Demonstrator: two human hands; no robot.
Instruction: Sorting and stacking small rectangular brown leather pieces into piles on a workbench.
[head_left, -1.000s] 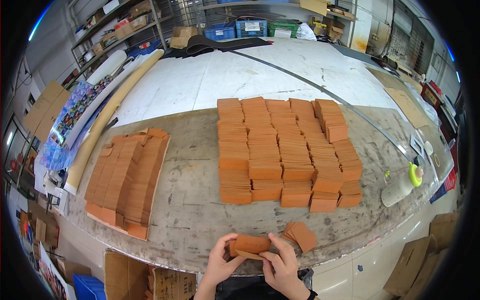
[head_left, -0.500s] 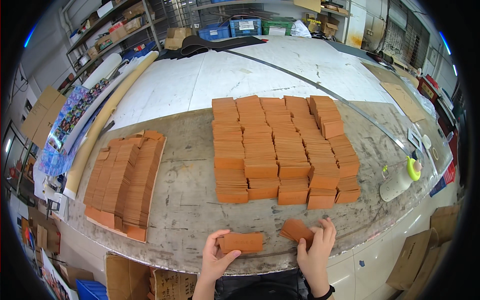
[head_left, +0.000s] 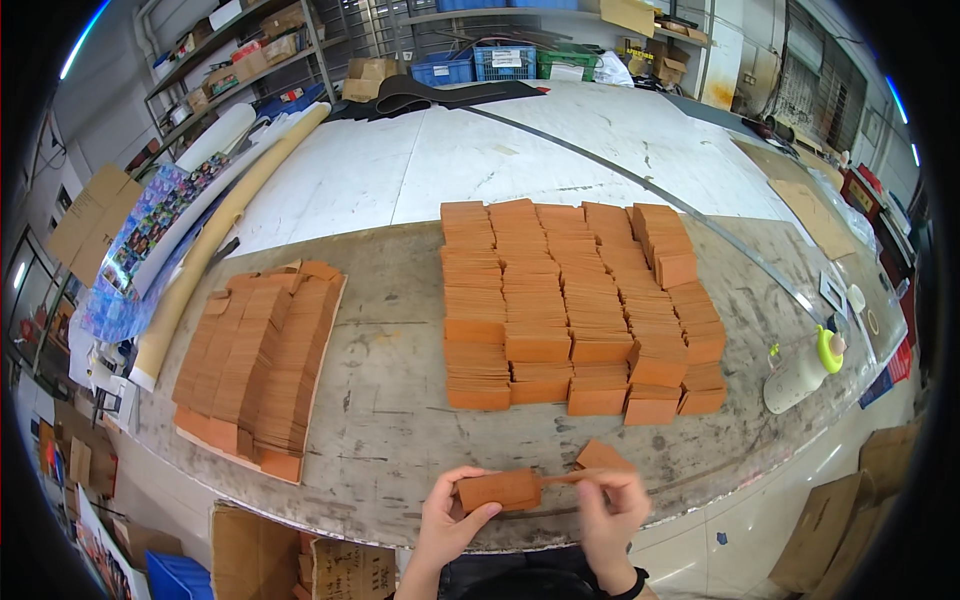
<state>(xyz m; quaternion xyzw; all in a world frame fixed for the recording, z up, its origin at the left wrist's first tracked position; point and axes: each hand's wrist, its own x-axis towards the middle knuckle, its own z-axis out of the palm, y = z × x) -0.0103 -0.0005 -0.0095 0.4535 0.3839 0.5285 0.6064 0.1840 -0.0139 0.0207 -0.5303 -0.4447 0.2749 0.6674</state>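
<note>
The fingers of your left hand [head_left: 447, 518] are closed on a small stack of flat, rectangular orange-brown pieces [head_left: 500, 490], thumb along the near side and the other fingers behind. You hold this stack level, just above the near edge of the worn grey table [head_left: 385, 410]. The fingers of your right hand [head_left: 610, 508] are narrow, pinching the end of a thin orange-brown strip [head_left: 560, 478] seen nearly edge-on; its other end meets the right side of your stack, though whether it touches, you cannot tell from this view. Your right hand is slightly blurred, and a black band [head_left: 640, 582] circles that wrist.

Just behind your right fingers, a few loose orange-brown pieces [head_left: 603, 456] lie on the table, partly hidden by the hand. Beyond them stands a large block of stacked orange-brown rectangles [head_left: 585, 310], packed in uneven columns. To your left, well apart from it, a second, lower block of orange-brown pieces [head_left: 250, 350] lies on a pale flat board [head_left: 318, 385]. Near the table's right edge, you have a whitish bottle with a yellow-green lid [head_left: 798, 380].
</note>
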